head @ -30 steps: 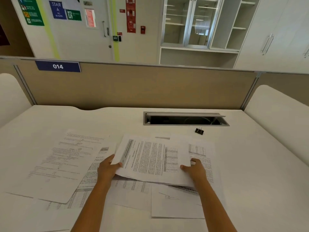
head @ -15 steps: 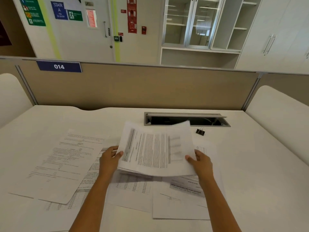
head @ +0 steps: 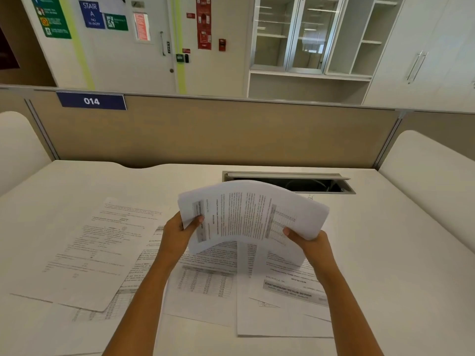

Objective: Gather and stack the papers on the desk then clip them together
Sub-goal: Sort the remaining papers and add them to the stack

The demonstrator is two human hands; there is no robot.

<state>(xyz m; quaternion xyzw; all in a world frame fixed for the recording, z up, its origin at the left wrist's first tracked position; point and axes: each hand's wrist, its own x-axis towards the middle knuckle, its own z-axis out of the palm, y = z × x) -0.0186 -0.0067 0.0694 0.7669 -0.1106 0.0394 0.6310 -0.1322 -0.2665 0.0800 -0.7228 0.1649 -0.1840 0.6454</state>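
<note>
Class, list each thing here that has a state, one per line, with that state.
sheaf of papers: lifted off desk, bowed
left hand: grips sheaf's left edge
right hand: grips sheaf's right edge
loose papers: flat on desk, overlapping
cable hatch: lid open

I hold a sheaf of papers [head: 252,214] above the counter [head: 398,253] at my twelve o'clock. My left hand [head: 180,232] pinches its left edge, thumb on top, and my right hand [head: 308,242] grips its lower right corner. The sheaf bows upward in the middle. Loose sheets lie overlapping on the counter: a tilted sheet [head: 102,253] at ten o'clock, a table-printed sheet [head: 205,283] between my forearms, and another sheet [head: 282,312] under my right wrist. At one o'clock, beyond the sheaf, an open cable hatch [head: 329,185] is sunk into the counter. Behind it stands a beige partition [head: 218,134] with a blue "014" label [head: 91,101] at eleven o'clock.
</note>
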